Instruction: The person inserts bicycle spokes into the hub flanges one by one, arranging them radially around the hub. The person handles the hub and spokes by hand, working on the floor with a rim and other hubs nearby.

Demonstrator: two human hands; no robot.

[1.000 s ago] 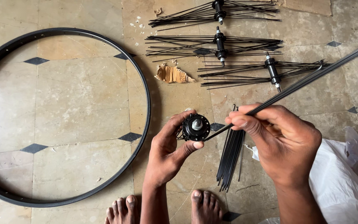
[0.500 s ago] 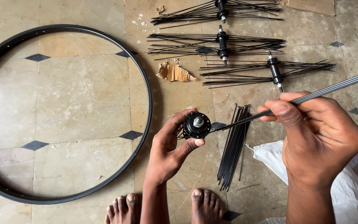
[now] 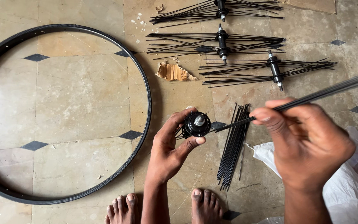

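Left hand (image 3: pixel 168 153): fingers pinching black hub (image 3: pixel 196 124), flange upward for access. Right hand (image 3: pixel 307 143): fingers pinching spoke (image 3: pixel 311 98), tip at flange. Loose spokes (image 3: pixel 233 145) on floor, within reach.

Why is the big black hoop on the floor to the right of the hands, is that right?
Not quite. The head view shows the big black hoop lying on the floor to the left of the hands, beside the left hand holding the hub.

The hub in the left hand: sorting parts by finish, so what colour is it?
Black hub, silvery axle end at its centre; head view.
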